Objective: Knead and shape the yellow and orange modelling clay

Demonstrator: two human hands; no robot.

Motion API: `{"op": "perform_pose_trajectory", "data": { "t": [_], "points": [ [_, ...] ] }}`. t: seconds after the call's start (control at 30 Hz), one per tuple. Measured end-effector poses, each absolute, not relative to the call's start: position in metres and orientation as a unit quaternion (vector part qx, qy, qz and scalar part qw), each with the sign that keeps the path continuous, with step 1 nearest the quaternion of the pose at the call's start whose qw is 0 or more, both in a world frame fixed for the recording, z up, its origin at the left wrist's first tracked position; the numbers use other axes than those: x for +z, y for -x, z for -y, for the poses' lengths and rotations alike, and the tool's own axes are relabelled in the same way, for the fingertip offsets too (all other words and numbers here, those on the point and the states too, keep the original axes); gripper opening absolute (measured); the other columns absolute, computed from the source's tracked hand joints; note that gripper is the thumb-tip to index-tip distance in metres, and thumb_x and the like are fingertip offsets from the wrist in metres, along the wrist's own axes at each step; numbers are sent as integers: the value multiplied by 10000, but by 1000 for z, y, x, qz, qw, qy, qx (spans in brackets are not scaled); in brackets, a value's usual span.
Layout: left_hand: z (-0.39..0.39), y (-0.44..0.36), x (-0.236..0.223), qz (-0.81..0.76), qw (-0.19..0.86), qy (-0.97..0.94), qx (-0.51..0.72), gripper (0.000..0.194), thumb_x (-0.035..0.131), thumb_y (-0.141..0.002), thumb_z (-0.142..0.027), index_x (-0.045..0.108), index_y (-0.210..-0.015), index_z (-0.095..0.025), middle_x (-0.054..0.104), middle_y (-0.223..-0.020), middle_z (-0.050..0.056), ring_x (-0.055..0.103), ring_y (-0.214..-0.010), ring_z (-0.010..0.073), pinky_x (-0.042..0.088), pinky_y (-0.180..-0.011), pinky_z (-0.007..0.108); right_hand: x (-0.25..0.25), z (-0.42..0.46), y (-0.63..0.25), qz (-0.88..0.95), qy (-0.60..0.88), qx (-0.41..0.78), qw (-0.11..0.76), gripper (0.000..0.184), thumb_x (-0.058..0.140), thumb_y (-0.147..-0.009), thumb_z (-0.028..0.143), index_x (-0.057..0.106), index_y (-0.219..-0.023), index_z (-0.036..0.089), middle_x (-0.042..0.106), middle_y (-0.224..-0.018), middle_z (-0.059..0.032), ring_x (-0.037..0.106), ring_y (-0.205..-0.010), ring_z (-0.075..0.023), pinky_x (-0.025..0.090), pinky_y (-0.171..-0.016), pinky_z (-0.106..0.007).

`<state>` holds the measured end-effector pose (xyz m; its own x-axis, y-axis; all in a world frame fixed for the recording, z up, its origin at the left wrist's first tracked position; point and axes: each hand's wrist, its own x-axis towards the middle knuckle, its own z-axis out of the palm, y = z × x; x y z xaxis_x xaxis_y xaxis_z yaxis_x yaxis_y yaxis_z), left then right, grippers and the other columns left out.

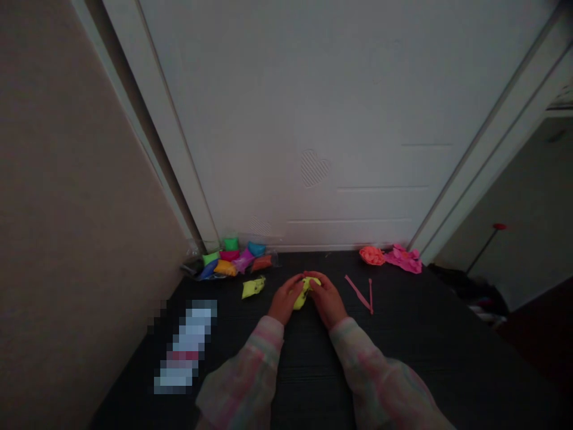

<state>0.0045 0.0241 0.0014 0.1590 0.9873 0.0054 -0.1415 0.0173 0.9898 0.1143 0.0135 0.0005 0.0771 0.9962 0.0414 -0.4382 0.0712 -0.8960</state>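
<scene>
Two hands, left (283,300) and right (329,298), both grip the yellow packet (301,298); we see another yellow packet (253,288) left, pink tools (360,295) right.

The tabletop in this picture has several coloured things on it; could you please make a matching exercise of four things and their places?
Things:
1. Coral-orange piece
2. Multicoloured packets
3. Yellow item
4. Thin pink strips

Places:
A. Held between the left hand and the right hand
B. On the table, a little to the right of the right hand
C. At the table's back right, beside the hot-pink piece
D. At the table's back left, in clear wrapping

Right pairs: 1-C, 2-D, 3-A, 4-B.
</scene>
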Motion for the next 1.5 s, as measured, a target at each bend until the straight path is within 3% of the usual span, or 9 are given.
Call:
{"op": "perform_pose_trajectory", "data": {
  "t": [0.1,0.23,0.43,0.57,0.7,0.93,1.07,1.2,1.5],
  "points": [
    [-21,-7,1,-439,537,-544,471,320,517,-611,-346,577,-870,-168,596,-789,40,517,-712,137,371,-648,230,1,-9,-113,477,407,505,593,240,494,-647,271,532,-878,216,551,-929,-14,481,-873,-151,358,-777,-291],
    [-22,-7,1,-456,550,-540,446,269,498,-610,-394,579,-613,-137,507,-505,-5,434,-467,77,315,-455,192,1,-6,-111,529,407,500,552,259,452,-685,283,504,-933,228,529,-967,-11,464,-908,-148,340,-805,-292],
    [-25,-6,1,-473,565,-451,503,228,534,-581,-347,471,-501,-142,399,-434,-54,360,-404,42,279,-413,169,1,-4,-107,564,412,481,530,266,480,-669,297,494,-922,217,535,-926,-15,482,-874,-144,356,-792,-285],
    [-26,-6,-3,-462,562,-419,542,139,552,-565,-258,492,-648,-164,476,-518,-45,441,-470,59,327,-462,171,-3,-4,-107,593,461,409,518,261,492,-655,299,518,-896,200,543,-895,-28,493,-835,-155,372,-756,-291],
    [-28,-7,-7,-432,597,-400,545,292,539,-569,-188,493,-858,-201,528,-618,-33,494,-541,74,360,-515,186,-6,-5,-109,582,492,384,520,249,498,-645,310,539,-864,198,565,-823,-26,513,-748,-156,395,-690,-296],
    [-24,-16,-7,-359,681,-352,532,206,520,-597,-236,564,-767,-127,584,-779,46,528,-733,135,386,-679,249,5,-4,-114,586,469,403,523,251,483,-654,281,551,-884,207,572,-842,-24,507,-793,-162,382,-722,-294],
    [-19,-18,-3,-363,717,-321,501,262,526,-606,-336,537,-783,-143,573,-670,23,529,-577,112,401,-518,235,6,-3,-115,594,479,377,525,242,490,-646,282,561,-868,218,571,-825,-17,508,-774,-159,381,-717,-294],
    [-18,-14,3,-382,726,-353,449,280,542,-586,-378,517,-717,-133,484,-481,-25,420,-363,64,274,-329,182,6,-3,-115,576,483,395,528,212,506,-631,277,563,-822,206,578,-780,-12,516,-739,-157,393,-692,-293],
    [-21,-10,5,-392,711,-350,468,225,580,-551,-274,526,-706,-118,462,-421,-28,362,-342,42,186,-331,165,5,-7,-115,463,463,492,574,185,580,-559,270,580,-725,188,581,-672,10,522,-640,-130,399,-633,-272]
  ]
}}
